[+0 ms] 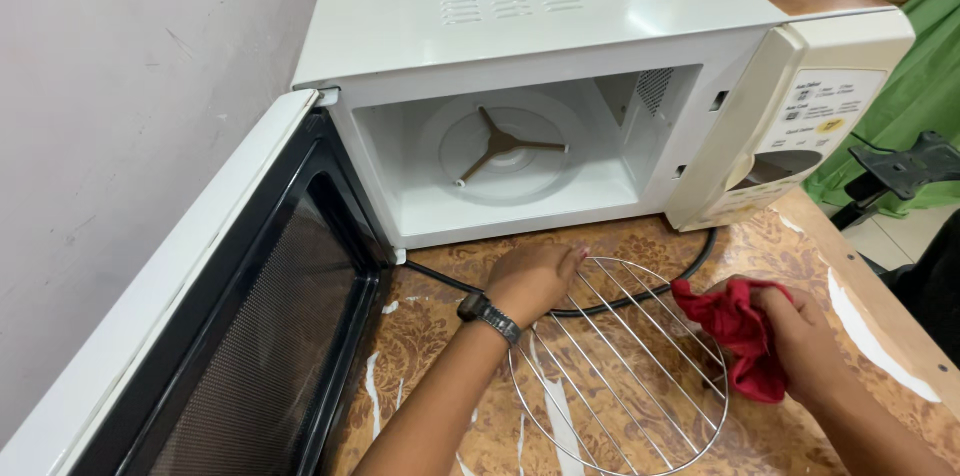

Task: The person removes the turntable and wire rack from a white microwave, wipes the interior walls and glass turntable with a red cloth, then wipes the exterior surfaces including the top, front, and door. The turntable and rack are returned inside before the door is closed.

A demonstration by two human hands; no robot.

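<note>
Pale plaster wall point(110, 86) fills the left side, and against it swings the open microwave door point(220, 316), its dark mesh window turned up toward the camera. Beside the door stands the white microwave point(540, 16), its cavity bare except for the three-armed turntable support point(505, 144) lying on the floor of it, which leaves the inside free to reach into. A black power cord point(600, 304) loops out from under the oven and passes just beyond the fingertips of the left hand.

That left hand point(530, 278), a watch point(487, 314) on its wrist, lies knuckles up on the near-left rim of a round wire rack point(620, 366). Its fingers are curled together and pressed down over the rim, seemingly to pin the rack flat on the patterned brown table covering point(420, 336) so it cannot slide; whether the fingertips hook beneath the wire is hidden. The rack lies flat in front of the oven, spanning the gap between both sets of fingers.

At the rack's right edge, the right hand point(800, 341) bunches a red cloth point(742, 331), fingers closed around the wad with the loose folds pushed against the wires just ahead of the fingertips, a grip suited to rubbing. Farther right, the oven's cream control panel point(800, 136) faces out, with green fabric point(915, 96) behind it.
</note>
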